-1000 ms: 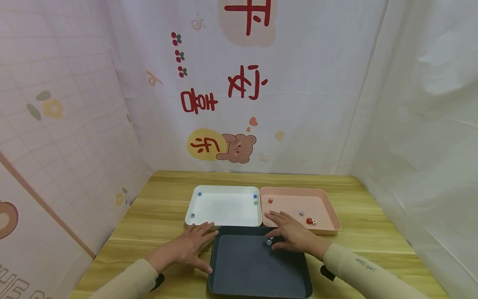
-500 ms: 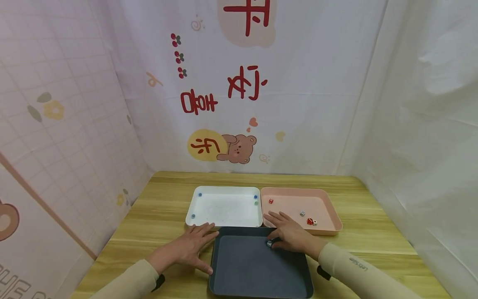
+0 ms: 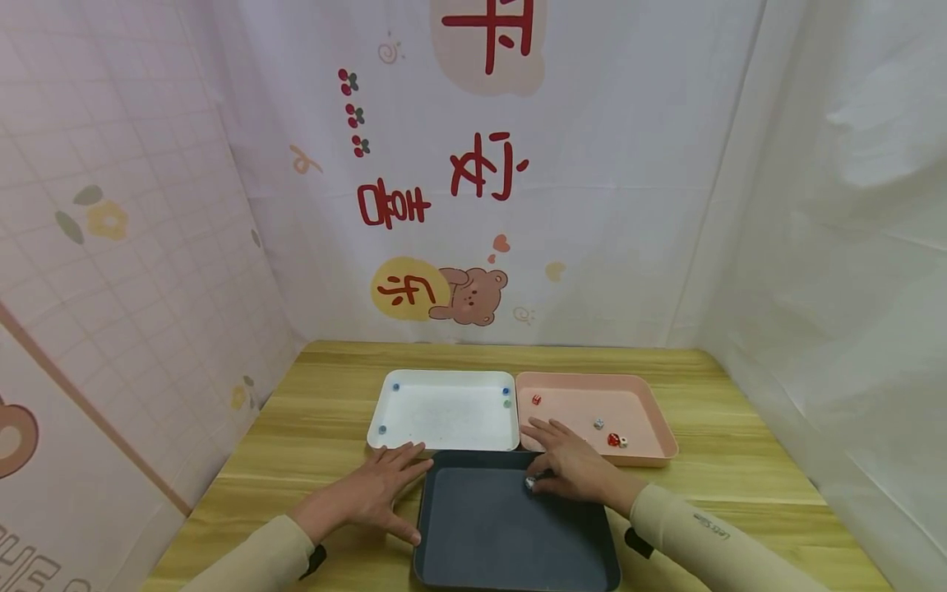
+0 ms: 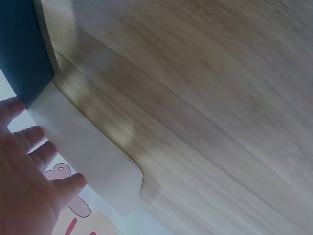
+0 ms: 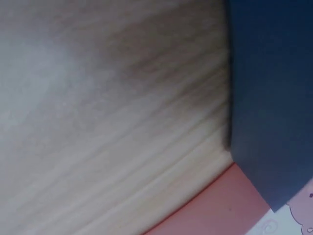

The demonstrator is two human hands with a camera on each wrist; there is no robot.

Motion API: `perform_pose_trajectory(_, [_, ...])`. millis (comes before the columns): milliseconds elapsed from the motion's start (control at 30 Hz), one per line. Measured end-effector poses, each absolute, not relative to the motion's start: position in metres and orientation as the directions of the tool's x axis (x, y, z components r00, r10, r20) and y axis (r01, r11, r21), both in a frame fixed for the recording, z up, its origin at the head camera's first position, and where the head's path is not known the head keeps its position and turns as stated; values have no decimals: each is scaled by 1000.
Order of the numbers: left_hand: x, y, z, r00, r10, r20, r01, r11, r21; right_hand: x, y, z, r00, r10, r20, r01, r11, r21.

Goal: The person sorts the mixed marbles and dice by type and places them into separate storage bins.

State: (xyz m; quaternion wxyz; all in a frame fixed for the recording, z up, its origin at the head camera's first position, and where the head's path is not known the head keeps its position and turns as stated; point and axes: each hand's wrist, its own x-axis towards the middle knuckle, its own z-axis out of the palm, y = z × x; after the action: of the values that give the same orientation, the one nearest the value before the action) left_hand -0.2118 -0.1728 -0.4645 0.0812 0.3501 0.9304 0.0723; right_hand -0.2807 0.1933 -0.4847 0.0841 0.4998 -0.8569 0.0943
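In the head view my right hand (image 3: 573, 466) is over the upper right of a dark grey tray (image 3: 510, 534). Its thumb and forefinger pinch a small whitish die (image 3: 529, 483), partly hidden by the fingertips. The other fingers stretch forward over the near left corner of a pink tray (image 3: 584, 386). My left hand (image 3: 370, 489) spreads its fingers at the dark tray's left side, the thumb at its rim and the fingertips near a white tray (image 3: 451, 411). The left wrist view shows these fingers (image 4: 68, 188) extended beside the white tray's wall. No hand shows in the right wrist view.
Inside the pink tray lie a red die (image 3: 536, 400), a pale die (image 3: 598, 423), a larger red die (image 3: 613, 440) and a white die (image 3: 624, 442). The white tray holds several small blue and green pieces. All trays stand on a wood-grain table (image 3: 296, 427) before a printed curtain (image 3: 592, 205).
My right thumb and forefinger have closed on the die, where two pale dice showed beside the fingertips a second ago. The left hand and the trays have stayed in place.
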Motion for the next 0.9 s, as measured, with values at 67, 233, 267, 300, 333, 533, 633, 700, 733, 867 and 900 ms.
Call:
perform_pose_trajectory(67, [-212,-173,-465,-741,664,-100,640,744,191,-282,194,-483,-495,-830,256,-868,489,-91])
perform_pose_trajectory(233, [-212,-174,-466,-741,665,-91,643,742,189,-284,196,-477,-513,-804,301,-856,506,-108])
perform_pose_trajectory(267, [-212,-174,-466,-741,666,-89,644,742,189,-284,197,-475,-519,-799,305,-852,511,-113])
perform_pose_trajectory(300, [-212,-174,-466,-741,666,-87,644,741,188,-285,198,-474,-523,-794,311,-849,515,-114])
perform_pose_trajectory(333, [-212,-174,-466,-741,666,-86,645,741,188,-285,199,-473,-527,-789,316,-846,521,-111])
perform_pose_trajectory(533, [-212,-174,-465,-739,670,-76,650,737,185,-291,205,-468,-572,-747,339,-814,568,-124])
perform_pose_trajectory(633, [-212,-174,-465,-739,670,-73,650,737,186,-295,210,-466,-611,-707,357,-783,605,-144])
perform_pose_trajectory(700, [-212,-174,-466,-740,669,-74,648,738,188,-297,213,-466,-642,-674,365,-757,632,-165])
perform_pose_trajectory(733, [-212,-174,-466,-740,669,-75,648,738,189,-299,214,-466,-660,-656,366,-740,651,-169])
perform_pose_trajectory(867, [-212,-174,-466,-739,670,-75,649,737,188,-303,219,-465,-717,-596,361,-683,704,-194])
perform_pose_trajectory(900, [-213,-174,-467,-738,670,-75,650,737,187,-304,221,-465,-727,-584,360,-671,715,-195])
